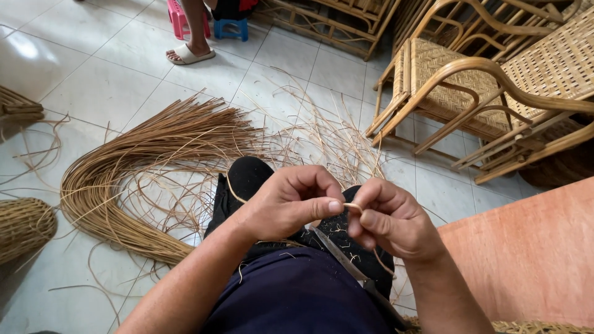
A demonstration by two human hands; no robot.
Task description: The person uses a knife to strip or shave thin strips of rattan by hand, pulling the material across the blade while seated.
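Note:
My left hand [289, 201] and my right hand [388, 218] meet above my lap, both pinching one thin tan rattan strip [353, 206] between thumb and fingers. The strip loops back past my left wrist toward my knee. A pair of metal scissors [340, 256] lies on my dark-clothed lap just under my right hand. A big curved bundle of rattan strips [124, 167] lies on the tiled floor to my left.
Loose strips scatter over the floor ahead. Woven rattan chairs [470, 80] stand at the right, an orange board [532, 253] beside my right arm, a woven basket [21, 226] at far left. Another person's sandalled foot [189, 52] and small stools are at the top.

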